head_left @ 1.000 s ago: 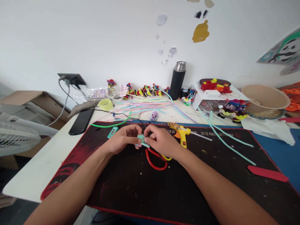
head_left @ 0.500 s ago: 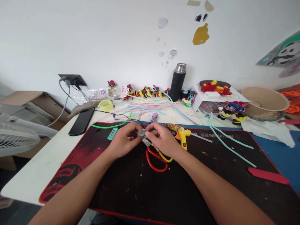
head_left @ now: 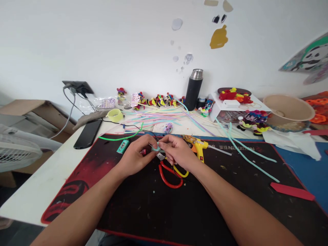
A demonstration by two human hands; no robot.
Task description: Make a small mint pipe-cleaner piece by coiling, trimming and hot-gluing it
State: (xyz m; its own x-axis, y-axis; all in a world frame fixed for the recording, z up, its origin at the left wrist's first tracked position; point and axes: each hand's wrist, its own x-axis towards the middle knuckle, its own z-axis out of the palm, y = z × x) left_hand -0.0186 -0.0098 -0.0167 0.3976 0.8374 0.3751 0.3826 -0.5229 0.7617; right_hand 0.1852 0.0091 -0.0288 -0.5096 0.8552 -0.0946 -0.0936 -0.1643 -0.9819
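Observation:
Between my fingertips is a small light-blue fuzzy piece (head_left: 155,148). My left hand (head_left: 137,153) pinches it from the left, thumb and forefinger together. My right hand (head_left: 178,152) closes on its right side, the fingers curled. Under and just in front of my hands lie scissors with red and yellow handles (head_left: 171,183), partly hidden. A yellow glue gun (head_left: 201,150) rests right of my right hand. A teal case (head_left: 123,146) lies left of my left hand, and a small purple fuzzy piece (head_left: 168,128) sits behind both hands.
Pastel pipe cleaners (head_left: 159,116) and small dolls (head_left: 160,100) line the back, beside a black flask (head_left: 194,89). A phone (head_left: 87,134) lies at left. Teal strips (head_left: 252,167), a red strip (head_left: 292,191) and a beige bowl (head_left: 288,106) are at right.
My right fingertips have shifted slightly left, closer to my left ones, and the light-blue piece is turned a little. The whole view has moved slightly.

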